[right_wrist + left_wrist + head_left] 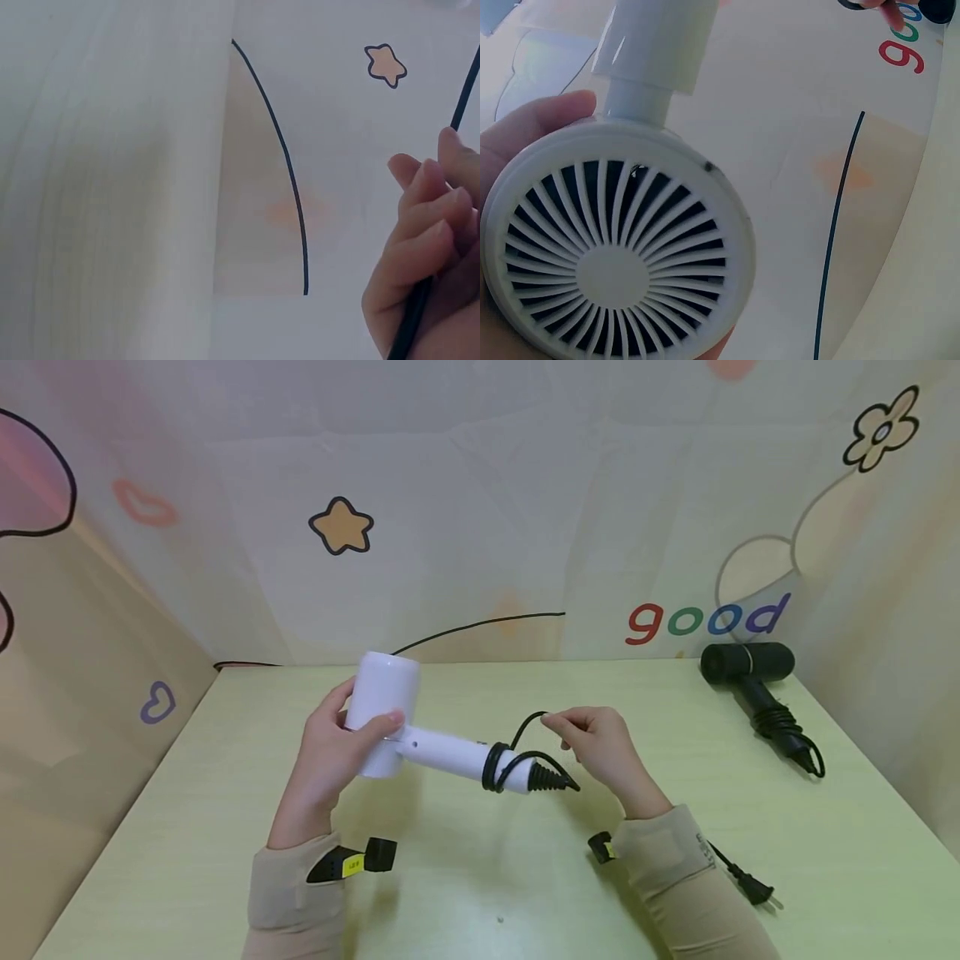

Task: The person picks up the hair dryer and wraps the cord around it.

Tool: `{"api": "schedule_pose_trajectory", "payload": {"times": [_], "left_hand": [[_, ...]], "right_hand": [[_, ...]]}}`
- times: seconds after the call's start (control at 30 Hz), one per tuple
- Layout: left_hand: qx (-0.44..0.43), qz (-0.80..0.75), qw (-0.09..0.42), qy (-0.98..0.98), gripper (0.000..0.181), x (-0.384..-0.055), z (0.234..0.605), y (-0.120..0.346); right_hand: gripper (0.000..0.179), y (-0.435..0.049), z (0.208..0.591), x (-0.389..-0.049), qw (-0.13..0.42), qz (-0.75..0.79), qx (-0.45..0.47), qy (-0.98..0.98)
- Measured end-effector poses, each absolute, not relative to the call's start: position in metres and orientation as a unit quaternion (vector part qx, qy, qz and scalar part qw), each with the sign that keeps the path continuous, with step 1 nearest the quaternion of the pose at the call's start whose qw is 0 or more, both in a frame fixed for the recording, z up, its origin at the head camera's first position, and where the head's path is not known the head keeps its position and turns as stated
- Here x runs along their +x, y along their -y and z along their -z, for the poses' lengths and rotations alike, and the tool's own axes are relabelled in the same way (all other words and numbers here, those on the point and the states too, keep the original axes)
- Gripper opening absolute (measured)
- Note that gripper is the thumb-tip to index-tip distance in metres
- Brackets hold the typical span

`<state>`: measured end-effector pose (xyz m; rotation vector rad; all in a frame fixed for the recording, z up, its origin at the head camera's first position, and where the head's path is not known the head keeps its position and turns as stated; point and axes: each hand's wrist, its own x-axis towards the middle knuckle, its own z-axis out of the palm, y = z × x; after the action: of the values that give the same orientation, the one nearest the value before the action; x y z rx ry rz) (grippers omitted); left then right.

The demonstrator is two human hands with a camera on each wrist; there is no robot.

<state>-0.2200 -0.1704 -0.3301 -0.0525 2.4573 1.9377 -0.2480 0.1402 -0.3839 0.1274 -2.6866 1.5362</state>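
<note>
My left hand [337,739] grips the head of a white hair dryer [442,752], its thumb across the front and its handle pointing right. The slatted round grille [615,277] of the dryer faces the left wrist camera. A black cord [491,768] is wound around the handle's end. Between thumb and fingertips, my right hand [600,747] pinches a stretch of that cord, to the right of the handle. In the right wrist view the cord [412,319] also passes through the palm. Its plug [753,889] lies on the table beyond the right sleeve.
A black hair dryer [772,702] with its cord wrapped around the handle lies at the table's back right. The pale table [465,877] meets a printed cloth backdrop [480,527] at the rear and both sides. Each wrist wears a strapped camera.
</note>
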Motion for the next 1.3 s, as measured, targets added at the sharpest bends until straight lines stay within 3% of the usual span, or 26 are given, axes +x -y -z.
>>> {"api": "schedule_pose_trajectory", "payload": {"times": [0.53,1.3], "left_hand": [[0.025,-0.578,0.041,-0.814,0.072,-0.222,0.335,0.169],[0.028,-0.526,-0.004,-0.85,0.078,-0.224,0.34,0.163]], "right_hand": [[0.025,-0.135,0.366,-0.235,0.097,-0.498,0.047,0.861],[0.018,-0.125,0.337,-0.203,0.182,-0.482,0.098,0.852]]}}
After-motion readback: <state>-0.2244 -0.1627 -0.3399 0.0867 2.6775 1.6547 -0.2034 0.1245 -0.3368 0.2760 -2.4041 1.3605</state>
